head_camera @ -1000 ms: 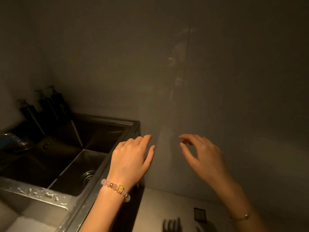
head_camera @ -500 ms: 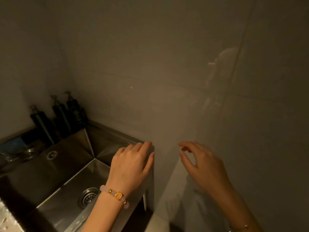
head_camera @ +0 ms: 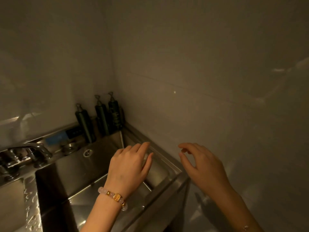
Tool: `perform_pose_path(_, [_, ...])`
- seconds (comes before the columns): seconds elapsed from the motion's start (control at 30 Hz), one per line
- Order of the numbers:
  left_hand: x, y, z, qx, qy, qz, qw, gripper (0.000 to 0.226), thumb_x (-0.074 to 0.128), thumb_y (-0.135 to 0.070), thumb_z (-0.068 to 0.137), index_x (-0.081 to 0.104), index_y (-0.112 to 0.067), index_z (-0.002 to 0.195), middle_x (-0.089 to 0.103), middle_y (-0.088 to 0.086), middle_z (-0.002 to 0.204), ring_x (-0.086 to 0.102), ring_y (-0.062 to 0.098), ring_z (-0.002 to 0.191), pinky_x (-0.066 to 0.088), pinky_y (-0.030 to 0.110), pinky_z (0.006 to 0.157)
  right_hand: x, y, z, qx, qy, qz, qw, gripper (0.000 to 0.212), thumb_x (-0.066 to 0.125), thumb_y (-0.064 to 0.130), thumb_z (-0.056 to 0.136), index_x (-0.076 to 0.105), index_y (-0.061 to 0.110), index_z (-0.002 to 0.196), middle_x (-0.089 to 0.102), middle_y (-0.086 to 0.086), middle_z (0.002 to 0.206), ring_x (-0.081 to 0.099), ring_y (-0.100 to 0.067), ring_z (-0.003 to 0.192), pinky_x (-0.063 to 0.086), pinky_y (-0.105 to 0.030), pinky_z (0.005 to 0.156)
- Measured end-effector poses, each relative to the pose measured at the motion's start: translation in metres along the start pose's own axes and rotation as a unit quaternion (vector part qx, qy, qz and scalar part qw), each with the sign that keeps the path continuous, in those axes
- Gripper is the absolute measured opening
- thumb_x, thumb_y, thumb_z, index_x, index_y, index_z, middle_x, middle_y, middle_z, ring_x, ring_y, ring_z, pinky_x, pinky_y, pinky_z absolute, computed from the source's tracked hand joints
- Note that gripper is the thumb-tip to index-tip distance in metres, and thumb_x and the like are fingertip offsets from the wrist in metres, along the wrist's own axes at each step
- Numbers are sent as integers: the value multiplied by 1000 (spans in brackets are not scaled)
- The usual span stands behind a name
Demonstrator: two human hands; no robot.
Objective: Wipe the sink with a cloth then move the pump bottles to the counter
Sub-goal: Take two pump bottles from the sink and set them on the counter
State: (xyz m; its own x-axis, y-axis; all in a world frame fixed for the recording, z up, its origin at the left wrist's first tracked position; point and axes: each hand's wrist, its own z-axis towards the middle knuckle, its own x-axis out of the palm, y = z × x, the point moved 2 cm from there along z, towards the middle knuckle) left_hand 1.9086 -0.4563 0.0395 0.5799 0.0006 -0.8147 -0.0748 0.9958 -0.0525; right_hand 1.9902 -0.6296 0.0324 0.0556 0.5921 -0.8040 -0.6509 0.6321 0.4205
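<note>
Three dark pump bottles stand upright in the back right corner of the steel sink: the left bottle, the middle bottle and the right bottle. My left hand, with a bead bracelet on the wrist, hovers over the basin's right side, fingers loosely spread and holding nothing. My right hand hangs beyond the sink's right rim in front of the wall, fingers curled but apart, empty. No cloth is visible.
A chrome faucet sits at the left on the sink's back ledge, beside a blue object and a round overflow hole. Tiled walls close in behind and to the right. The wet left drainboard shines.
The view has swung left and down, bringing the faucet and bottles nearer the centre. Both hands keep the same pose relative to each other.
</note>
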Motion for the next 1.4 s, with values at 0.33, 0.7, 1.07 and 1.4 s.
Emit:
perform_pose_path(0.33, [14, 110, 37, -100, -22, 56, 993, 33, 38, -39, 83, 60, -22, 101, 65, -8, 71, 61, 11, 58, 50, 29, 52, 75, 50, 121, -85, 35, 42, 995, 46, 31, 50, 82, 62, 28, 108, 66, 12, 99, 61, -8, 90, 39, -15, 66])
perform_pose_path(0.7, [24, 169, 23, -219, -9, 103, 970, 25, 50, -36, 87, 61, -22, 103, 67, -6, 76, 62, 12, 62, 45, 25, 53, 146, 87, 189, -181, 116, 116, 970, 27, 49, 34, 90, 58, 28, 115, 64, 7, 106, 58, -11, 95, 45, -25, 73])
perform_pose_path(1.07, [62, 192, 54, -302, -15, 157, 940, 25, 64, -33, 80, 62, -21, 101, 67, -8, 73, 63, 12, 59, 48, 27, 52, 202, 78, 249, -239, 204, 159, 936, 30, 46, 39, 91, 52, 34, 120, 59, 15, 104, 50, 2, 89, 35, -7, 66])
perform_pose_path(1.4, [111, 212, 85, -283, -19, 169, 944, 23, 50, -39, 82, 61, -22, 95, 65, -7, 66, 60, 10, 52, 47, 23, 49, 234, 51, 290, -215, 211, 179, 936, 30, 48, 34, 91, 55, 27, 119, 63, 7, 107, 57, -8, 92, 42, -14, 73])
